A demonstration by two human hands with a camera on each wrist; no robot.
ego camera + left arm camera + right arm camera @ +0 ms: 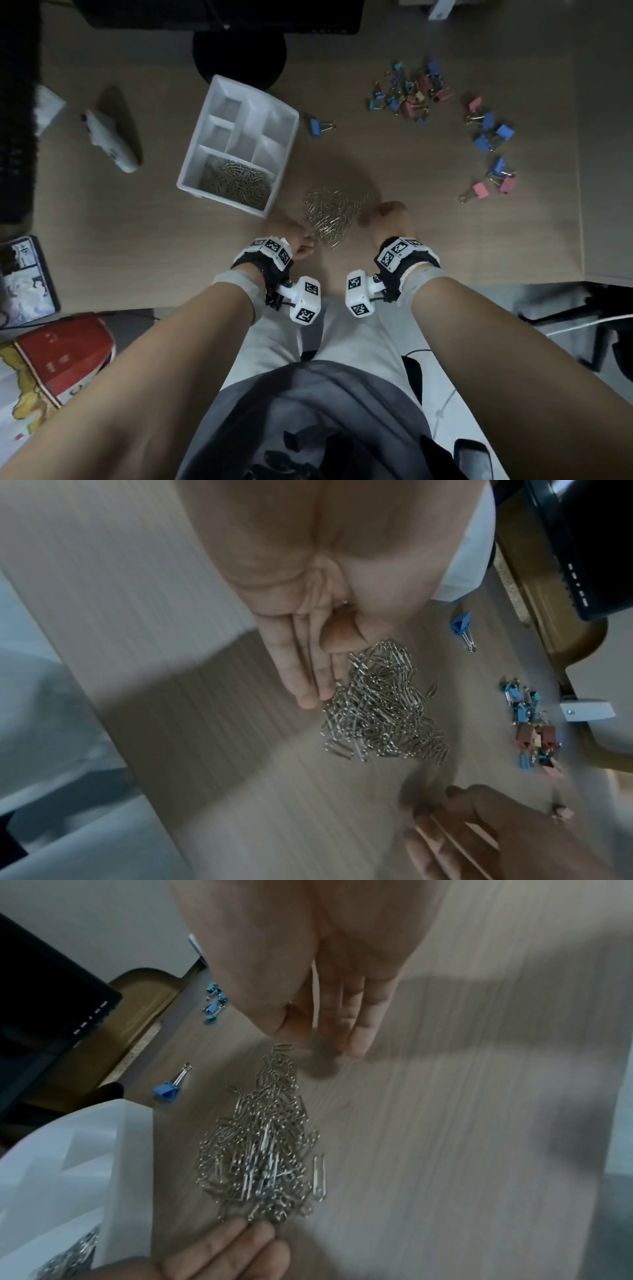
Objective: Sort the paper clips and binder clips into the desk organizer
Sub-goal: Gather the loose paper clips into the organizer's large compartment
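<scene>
A pale wood grain is shown by the table. The desk organizer is white, and the paper clips heaped beside it are silver. The binder clips are seen in blue, pink, teal and yellow, with a single blue binder clip apart. Black-and-white square patterns are carried by the wrist markers. A red box is seen at the table's edge.

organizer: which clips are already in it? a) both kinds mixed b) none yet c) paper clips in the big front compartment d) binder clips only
c: the organizer holds silver paper clips in its large near compartment, while the coloured binder clips lie on the desk.
</scene>
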